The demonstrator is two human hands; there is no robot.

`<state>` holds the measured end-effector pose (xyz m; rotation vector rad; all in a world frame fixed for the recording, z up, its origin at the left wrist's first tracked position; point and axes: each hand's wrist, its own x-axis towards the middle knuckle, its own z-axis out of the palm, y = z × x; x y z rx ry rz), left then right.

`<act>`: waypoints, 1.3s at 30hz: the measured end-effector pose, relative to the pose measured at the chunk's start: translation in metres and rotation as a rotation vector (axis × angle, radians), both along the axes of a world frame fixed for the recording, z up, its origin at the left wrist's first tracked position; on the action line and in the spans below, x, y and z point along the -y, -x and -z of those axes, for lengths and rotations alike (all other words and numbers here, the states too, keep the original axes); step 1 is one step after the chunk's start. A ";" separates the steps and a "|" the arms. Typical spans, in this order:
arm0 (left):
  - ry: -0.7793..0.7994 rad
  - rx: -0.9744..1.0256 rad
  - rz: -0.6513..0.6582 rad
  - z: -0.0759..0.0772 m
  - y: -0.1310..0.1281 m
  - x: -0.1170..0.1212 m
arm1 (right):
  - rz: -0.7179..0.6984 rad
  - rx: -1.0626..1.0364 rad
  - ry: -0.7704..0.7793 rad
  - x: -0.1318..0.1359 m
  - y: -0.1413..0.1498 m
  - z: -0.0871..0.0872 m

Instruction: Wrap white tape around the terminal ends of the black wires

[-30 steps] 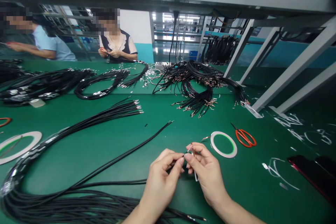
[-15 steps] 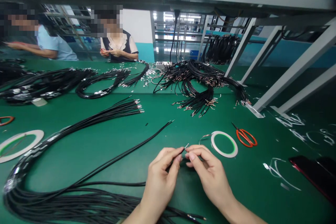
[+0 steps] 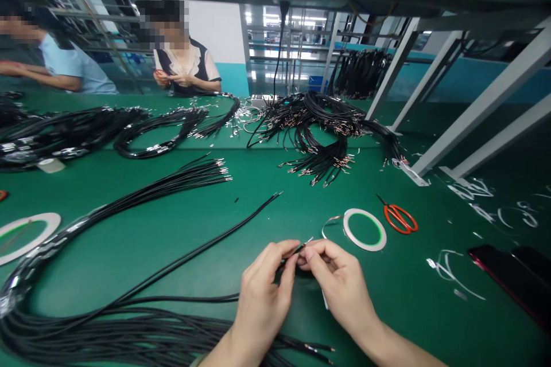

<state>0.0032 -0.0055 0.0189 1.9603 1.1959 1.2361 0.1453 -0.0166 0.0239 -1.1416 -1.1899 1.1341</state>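
Near the front middle, my left hand [image 3: 267,281] pinches a black cable [image 3: 300,248] close to its end, where a thin silvery wire tip [image 3: 309,240] sticks out. My right hand [image 3: 338,281] is closed at the same end, thumb and forefinger pinching a small strip of copper tape [image 3: 303,245] against the cable. A narrow white strip [image 3: 325,300] hangs below the right fingers. Two cables run from behind my left hand to the bundle of black cables [image 3: 142,330] at the left. Beyond my right hand lies a roll of copper tape [image 3: 349,212] with its end lifted.
Orange-handled scissors [image 3: 400,219] lie right of the roll. Heaps of black cables [image 3: 318,109] line the back. Grey metal legs [image 3: 458,104] stand at the right, near white scraps [image 3: 447,269] and a dark red-edged object [image 3: 495,275]. Two people [image 3: 183,63] sit across the table.
My right fingers have closed in on the cable end, and copper colour now shows there. The white strip has come into view below my right hand. The view has shifted slightly.
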 end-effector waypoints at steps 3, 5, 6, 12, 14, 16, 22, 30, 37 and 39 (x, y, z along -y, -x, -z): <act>-0.029 -0.026 0.011 -0.003 0.000 0.000 | 0.005 -0.024 0.021 0.000 0.001 -0.001; -0.053 -0.034 0.027 -0.005 -0.001 0.000 | 0.009 -0.033 0.024 0.000 0.001 -0.002; -0.059 -0.034 0.036 -0.006 -0.001 0.000 | 0.010 -0.036 0.024 -0.001 0.001 -0.003; -0.049 -0.025 0.071 -0.008 0.000 -0.001 | 0.016 -0.053 0.023 -0.002 0.001 -0.003; -0.050 -0.029 0.073 -0.007 0.000 0.000 | 0.017 -0.057 0.026 -0.002 0.001 -0.002; -0.051 -0.034 0.070 -0.007 0.000 0.000 | 0.019 -0.059 0.028 -0.002 0.001 -0.002; -0.063 -0.034 0.071 -0.005 0.000 0.000 | 0.018 -0.060 0.026 -0.001 0.001 -0.003; -0.005 -0.026 0.062 -0.003 -0.002 -0.001 | 0.003 -0.043 0.040 0.000 0.001 0.001; 0.381 0.198 0.057 -0.002 -0.005 -0.004 | -0.008 0.092 0.046 -0.002 0.001 0.002; 0.506 0.308 0.080 -0.003 -0.005 -0.007 | -0.012 0.165 0.023 -0.003 0.001 0.003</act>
